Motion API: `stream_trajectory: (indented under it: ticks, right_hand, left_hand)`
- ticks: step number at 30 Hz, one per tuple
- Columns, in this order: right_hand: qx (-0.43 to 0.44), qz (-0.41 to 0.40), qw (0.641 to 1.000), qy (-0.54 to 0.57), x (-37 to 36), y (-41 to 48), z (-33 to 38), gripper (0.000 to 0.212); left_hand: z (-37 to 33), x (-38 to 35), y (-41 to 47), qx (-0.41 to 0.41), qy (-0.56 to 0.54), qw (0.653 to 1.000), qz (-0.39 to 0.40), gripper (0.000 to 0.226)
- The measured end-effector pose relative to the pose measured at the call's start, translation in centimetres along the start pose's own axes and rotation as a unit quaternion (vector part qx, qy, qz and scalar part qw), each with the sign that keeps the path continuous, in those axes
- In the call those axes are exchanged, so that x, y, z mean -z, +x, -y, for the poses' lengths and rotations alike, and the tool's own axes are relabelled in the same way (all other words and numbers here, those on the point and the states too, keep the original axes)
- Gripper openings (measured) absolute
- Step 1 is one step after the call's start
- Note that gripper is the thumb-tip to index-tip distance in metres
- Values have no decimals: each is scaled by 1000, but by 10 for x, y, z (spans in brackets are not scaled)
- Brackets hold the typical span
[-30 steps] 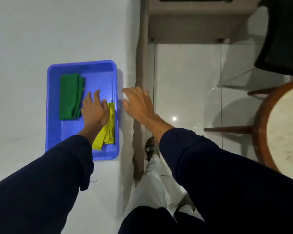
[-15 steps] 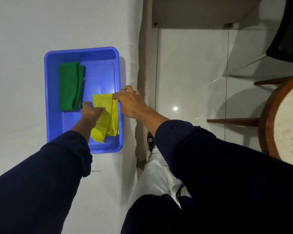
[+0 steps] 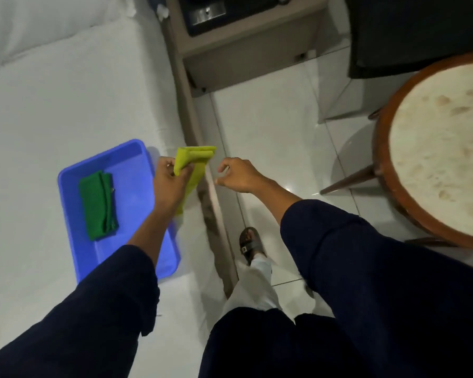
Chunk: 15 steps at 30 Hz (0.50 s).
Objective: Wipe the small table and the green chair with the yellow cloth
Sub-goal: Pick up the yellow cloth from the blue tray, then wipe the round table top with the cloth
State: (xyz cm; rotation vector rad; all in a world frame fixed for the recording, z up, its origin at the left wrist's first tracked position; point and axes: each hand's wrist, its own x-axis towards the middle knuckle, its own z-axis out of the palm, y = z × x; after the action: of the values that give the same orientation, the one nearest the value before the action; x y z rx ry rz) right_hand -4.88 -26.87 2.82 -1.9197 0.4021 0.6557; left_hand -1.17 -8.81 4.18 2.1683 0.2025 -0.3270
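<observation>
While the left hand (image 3: 170, 184) grips the folded yellow cloth (image 3: 193, 162) above the blue tray's (image 3: 66, 184) right edge, the right hand (image 3: 238, 174) hangs empty, fingers loosely curled; green cloth (image 3: 99, 204) lies in tray; small table (image 3: 434, 148) far right

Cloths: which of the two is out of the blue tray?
The yellow cloth, gripped in the left hand; the green cloth lies folded inside the blue tray.

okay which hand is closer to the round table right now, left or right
The right hand. It hangs empty over the floor, between the bed and the round table. The left hand is farther off, above the blue tray's edge, with its grip on the yellow cloth.
</observation>
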Motion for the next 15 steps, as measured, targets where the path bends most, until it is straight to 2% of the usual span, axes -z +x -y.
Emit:
stream_trajectory:
  ticks: [4, 6, 8, 11, 15]
  right_hand:
    - [-37, -84, 993, 71, 67, -48, -59, 71]
    - [-69, -137, 983, 100, 104, -76, -95, 82]
    - [-101, -181, 969, 132, 141, -104, -130, 80]
    - [-122, -218, 941, 230, 192, -154, -188, 63]
    - [-128, -281, 892, 331, 232, -218, -253, 52]
  left_hand:
    - [-73, -91, -24, -44, -30, 993, 106, 27]
    - [-102, -143, -47, -53, -34, 987, 150, 31]
    - [-128, -193, -71, -45, -47, 980, 187, 42]
    - [-163, -270, -114, -25, -61, 963, 263, 48]
    - [-195, -358, -173, -15, -94, 944, 316, 45]
